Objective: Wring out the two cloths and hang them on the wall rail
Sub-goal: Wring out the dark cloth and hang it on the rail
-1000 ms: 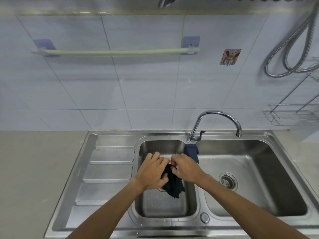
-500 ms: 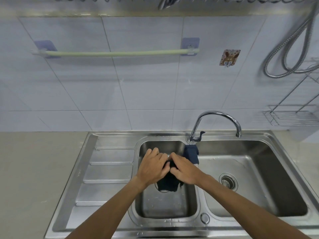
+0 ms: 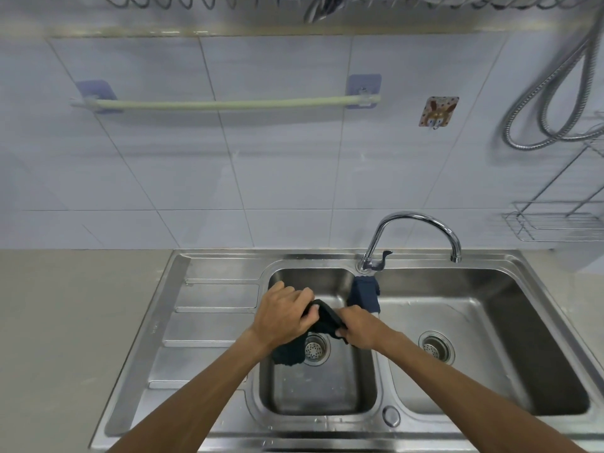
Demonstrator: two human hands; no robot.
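1. Counter (image 3: pixel 65 322), beige, is seen at far left, beside the steel sink unit (image 3: pixel 228 266).
2. Ribbed drainboard (image 3: pixel 209 325) is noted on the left part of the unit.
3. Wall rail (image 3: pixel 225 104), pale green, is mounted on the tiled wall above, held by two purple pads; nothing is hung on it.
4. Left hand (image 3: pixel 282 317) is held over the small left basin (image 3: pixel 313 387), fingers closed around one end of the dark cloth (image 3: pixel 322 320).
5. The dark cloth is stretched between both hands above the left drain strainer (image 3: pixel 314 348); a loose end hangs below the left hand, just left of the strainer.
6. Right hand (image 3: pixel 361 326) is closed on the cloth's other end, near the divider between basins.
7. Second cloth (image 3: pixel 364 292), navy, is draped over the divider just below the tap base.
8. Tap (image 3: pixel 415 220), chromed, arches over the large right basin (image 3: pixel 490 322).
9. Animal hook sticker (image 3: pixel 438 111), metal hose (image 3: pixel 555 103) and wire shelf (image 3: pixel 552 223) are seen on the wall at right.
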